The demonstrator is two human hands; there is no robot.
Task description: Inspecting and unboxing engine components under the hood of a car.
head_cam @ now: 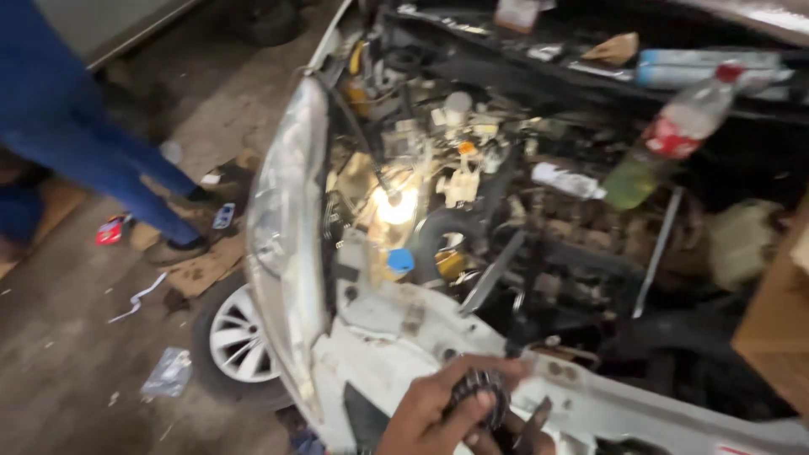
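Dark metal gear [477, 396] sits gripped in my left hand [438, 413] at the bottom of my view, just above a white car's [379, 337] open engine bay [506, 219]; right hand unseen.

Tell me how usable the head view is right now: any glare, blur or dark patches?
Head view: motion blur softens everything, the plastic bottle most. The work lamp in the engine bay blows out to white glare. The bay's right side sinks into shadow. The hand holding the round metal part is dim and cropped by the bottom edge.
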